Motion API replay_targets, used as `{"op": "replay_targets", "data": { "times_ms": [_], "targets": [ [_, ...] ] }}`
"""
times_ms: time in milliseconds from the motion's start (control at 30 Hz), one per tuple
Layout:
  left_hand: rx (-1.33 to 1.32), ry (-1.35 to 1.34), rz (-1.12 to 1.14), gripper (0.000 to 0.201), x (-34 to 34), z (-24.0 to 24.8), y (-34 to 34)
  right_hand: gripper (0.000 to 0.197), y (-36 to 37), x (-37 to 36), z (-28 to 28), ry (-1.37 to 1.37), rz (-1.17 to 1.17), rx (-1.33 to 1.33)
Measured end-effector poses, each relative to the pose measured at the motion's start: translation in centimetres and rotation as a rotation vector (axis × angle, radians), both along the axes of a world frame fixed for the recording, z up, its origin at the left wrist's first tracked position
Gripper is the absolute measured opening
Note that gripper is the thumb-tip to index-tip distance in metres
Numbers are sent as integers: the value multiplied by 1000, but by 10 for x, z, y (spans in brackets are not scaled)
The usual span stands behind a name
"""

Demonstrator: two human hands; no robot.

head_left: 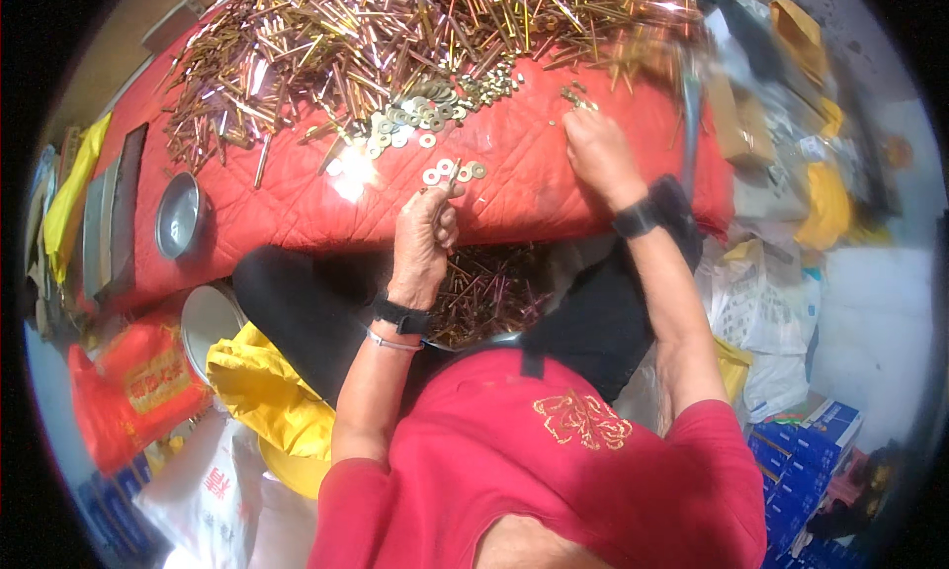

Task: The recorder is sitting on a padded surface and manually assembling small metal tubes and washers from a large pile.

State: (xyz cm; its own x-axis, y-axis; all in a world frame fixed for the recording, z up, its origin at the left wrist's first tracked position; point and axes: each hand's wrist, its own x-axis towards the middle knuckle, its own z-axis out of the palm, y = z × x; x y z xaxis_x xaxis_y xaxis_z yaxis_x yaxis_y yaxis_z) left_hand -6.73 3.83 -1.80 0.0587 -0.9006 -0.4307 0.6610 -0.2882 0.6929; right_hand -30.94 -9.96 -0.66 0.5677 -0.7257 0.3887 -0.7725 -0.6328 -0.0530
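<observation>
My left hand (425,235) is closed at the front edge of the red quilted cover, with a short piece of metal rod (455,173) standing up from its fingertips. Right beside those fingertips lie several loose flat washers (477,171). Farther right, my right hand (599,156) has its fingers bent together over the cover, beside a few small brass-coloured pieces (577,96). Whether anything is between those fingers is hidden. Behind the left hand, a heap of washers (400,122) runs into a scatter of small nuts (491,83).
A large pile of copper-coloured metal rods (376,35) covers the far side of the red cover (326,201). An empty metal bowl (182,216) sits at the left. More rods (494,287) lie below, between my legs. Blue boxes (806,450) are stacked at the lower right.
</observation>
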Motion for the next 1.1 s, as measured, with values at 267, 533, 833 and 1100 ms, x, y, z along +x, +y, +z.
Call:
{"op": "replay_targets", "data": {
  "times_ms": [267,533,833,1100],
  "targets": [
    [-93,-115,-83,18,-8,23,12,11,57,50,32,-685,185,488],
    [-140,-210,-109,14,-14,30,18,21,88,66,34,-999,218,796],
    [-133,-99,-275,16,-3,28,19,29,91,60,47,-933,295,774],
    [-364,-479,-177,16,-15,27,23,21,91,62,49,-779,242,638]
  ]
}}
